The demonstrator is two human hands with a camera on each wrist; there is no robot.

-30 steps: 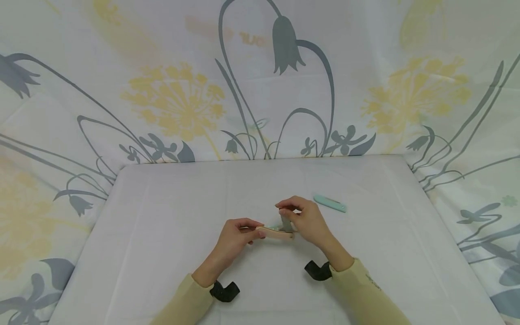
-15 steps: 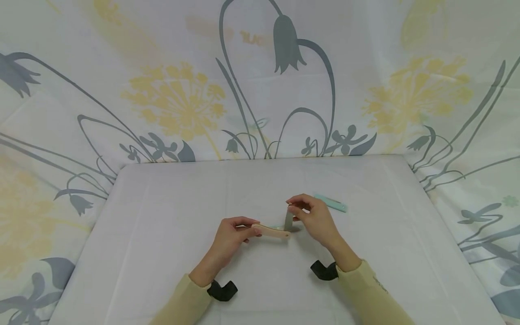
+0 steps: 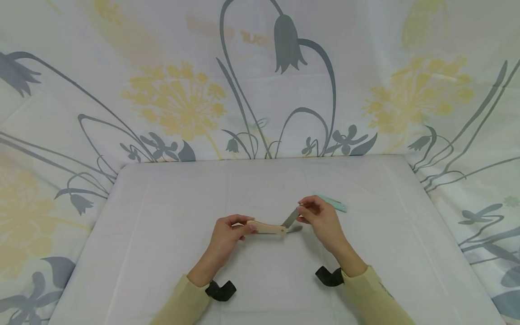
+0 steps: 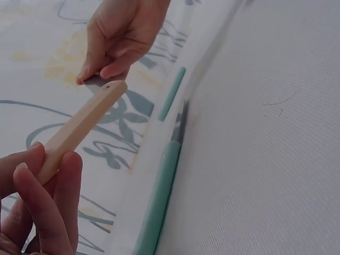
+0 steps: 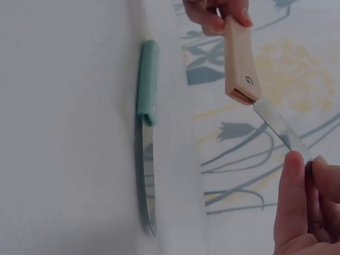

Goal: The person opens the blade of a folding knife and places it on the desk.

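Beige folding knife is held above the bench in the head view, the left-wrist view shows left fingers pinching its handle, and the right-wrist view shows right fingers pinching its blade, partly out but not yet straight.

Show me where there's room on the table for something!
The white table looks bare between its left edge and the left hand, and between its right edge and the right hand. The middle is crowded: both hands hold the beige knife above the open teal knife, with a second teal handle nearby.
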